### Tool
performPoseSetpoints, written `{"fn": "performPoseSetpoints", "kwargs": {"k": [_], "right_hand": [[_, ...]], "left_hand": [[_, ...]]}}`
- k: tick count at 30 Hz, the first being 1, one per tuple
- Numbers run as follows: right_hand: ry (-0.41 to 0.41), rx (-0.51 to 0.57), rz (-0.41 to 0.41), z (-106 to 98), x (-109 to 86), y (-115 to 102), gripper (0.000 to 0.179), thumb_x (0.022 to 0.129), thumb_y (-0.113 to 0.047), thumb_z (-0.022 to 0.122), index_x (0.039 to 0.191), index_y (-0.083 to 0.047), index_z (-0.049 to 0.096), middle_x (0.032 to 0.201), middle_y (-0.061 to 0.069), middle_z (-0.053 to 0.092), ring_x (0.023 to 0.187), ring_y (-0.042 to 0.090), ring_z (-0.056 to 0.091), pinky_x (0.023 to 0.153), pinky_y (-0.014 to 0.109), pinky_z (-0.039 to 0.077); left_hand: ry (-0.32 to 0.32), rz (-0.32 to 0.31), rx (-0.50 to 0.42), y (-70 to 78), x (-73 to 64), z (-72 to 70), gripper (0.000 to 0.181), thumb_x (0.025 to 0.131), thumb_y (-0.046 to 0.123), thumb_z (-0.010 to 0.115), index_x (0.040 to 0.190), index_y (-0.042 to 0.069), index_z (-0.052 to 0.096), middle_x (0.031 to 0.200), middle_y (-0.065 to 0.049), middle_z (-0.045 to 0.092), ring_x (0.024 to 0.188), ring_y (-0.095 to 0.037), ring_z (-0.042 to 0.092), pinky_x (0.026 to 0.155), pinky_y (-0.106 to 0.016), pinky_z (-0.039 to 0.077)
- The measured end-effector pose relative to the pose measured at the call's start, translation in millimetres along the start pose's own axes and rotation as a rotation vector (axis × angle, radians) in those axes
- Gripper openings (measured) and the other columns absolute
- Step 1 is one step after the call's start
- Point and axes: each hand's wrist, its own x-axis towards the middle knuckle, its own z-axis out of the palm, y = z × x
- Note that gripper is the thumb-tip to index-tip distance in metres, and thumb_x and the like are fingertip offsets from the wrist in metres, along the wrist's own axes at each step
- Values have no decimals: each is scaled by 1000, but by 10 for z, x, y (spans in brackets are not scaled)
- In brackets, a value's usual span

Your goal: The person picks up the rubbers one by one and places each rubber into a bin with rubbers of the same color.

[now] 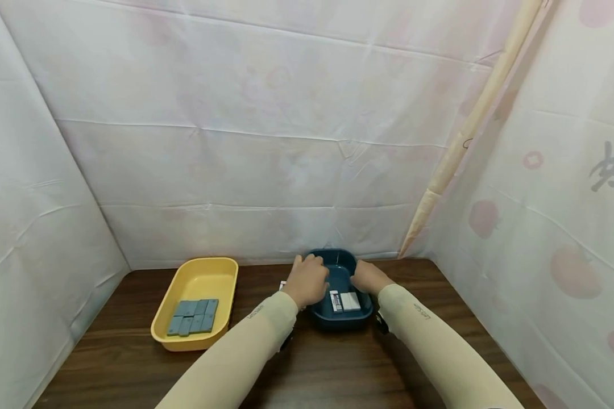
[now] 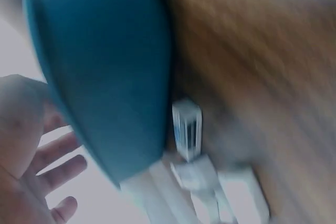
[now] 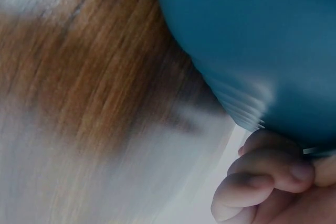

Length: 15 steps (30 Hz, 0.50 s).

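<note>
A dark blue plastic basin (image 1: 341, 325) stands on the table between my hands. White blocks (image 1: 350, 301) lie in its near end, one with a dark printed label. My left hand (image 1: 307, 281) is over the basin's left rim; in the left wrist view its fingers (image 2: 58, 156) are spread and loosely bent beside the rim. Several small white blocks (image 2: 244, 195), one striped (image 2: 187, 129), sit on the table just outside the basin. At the right rim is my right hand (image 1: 370, 278), and the right wrist view shows its fingers (image 3: 244, 187) curled at the basin's edge, gripping it.
To the left stands a yellow basin (image 1: 196, 345) with several grey-blue blocks (image 1: 191, 317) laid flat in its near half. The dark wood table (image 1: 327, 369) meets white printed cloth (image 1: 266, 187) at the back and both sides. A wrapped pole (image 1: 455, 153) slants at the back right.
</note>
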Motion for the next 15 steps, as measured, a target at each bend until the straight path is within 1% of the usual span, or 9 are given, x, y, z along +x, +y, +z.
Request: {"fn": "performPoseSetpoints", "kwargs": {"k": [2, 4, 6, 7, 9, 11, 13, 14, 15], "right_hand": [[-2, -4, -1, 2, -3, 12, 59, 109, -19, 62, 157, 15, 51, 141, 27, 69, 99, 28, 69, 91, 45, 60], [-1, -15, 3, 1, -16, 30, 61, 110, -19, 61, 159, 15, 49, 148, 29, 66, 103, 29, 68, 94, 47, 59], [2, -20, 4, -2, -32, 46, 63, 111, -18, 60, 162, 15, 46, 157, 32, 62, 108, 31, 67, 98, 49, 58], [3, -18, 4, -8, -44, 47, 63, 111, -17, 60, 163, 16, 45, 158, 33, 60, 111, 32, 67, 100, 51, 58], [2, -9, -2, -17, -55, 40, 65, 111, -17, 59, 164, 16, 42, 163, 35, 56, 114, 34, 66, 101, 52, 57], [-1, 3, -10, -20, -56, 26, 66, 112, -17, 59, 165, 17, 41, 165, 35, 55, 116, 35, 66, 101, 53, 57], [-7, 4, -14, -16, -52, 2, 66, 112, -18, 58, 166, 16, 40, 165, 35, 54, 116, 35, 66, 100, 52, 57], [-10, 5, -13, -10, -45, -9, 66, 112, -18, 58, 166, 16, 40, 165, 35, 55, 115, 35, 66, 99, 52, 57], [-13, 3, -14, -3, -36, -23, 66, 113, -18, 58, 166, 16, 39, 165, 35, 55, 115, 35, 66, 99, 51, 57]], "left_hand": [[52, -38, -7, -112, -18, -31, 19, 110, 32, 75, 120, 21, 87, 118, 2, 73, 107, -20, 59, 93, -44, 43], [82, -84, -30, -226, -47, -56, 19, 112, 28, 72, 121, 20, 86, 117, 0, 72, 109, -21, 60, 92, -43, 41], [93, -130, -64, -350, -82, -50, 21, 114, 24, 69, 126, 17, 84, 120, -2, 72, 113, -23, 61, 91, -44, 39], [90, -156, -85, -413, -105, -50, 22, 113, 20, 68, 128, 16, 84, 123, -3, 73, 115, -25, 62, 92, -45, 39], [64, -208, -123, -540, -157, -44, 25, 110, 14, 69, 132, 14, 82, 128, -7, 74, 119, -29, 64, 95, -49, 41], [28, -257, -149, -662, -219, -36, 31, 106, 9, 71, 135, 11, 81, 135, -11, 74, 125, -34, 65, 103, -56, 47], [-18, -296, -163, -776, -280, -15, 32, 104, 6, 73, 134, 9, 81, 137, -14, 75, 126, -38, 67, 109, -62, 52], [-41, -314, -169, -827, -310, -4, 31, 104, 6, 73, 134, 8, 81, 136, -15, 75, 125, -39, 68, 110, -63, 54], [-61, -332, -182, -872, -341, 7, 29, 105, 8, 74, 132, 8, 81, 134, -16, 75, 123, -40, 69, 107, -64, 56]]}}
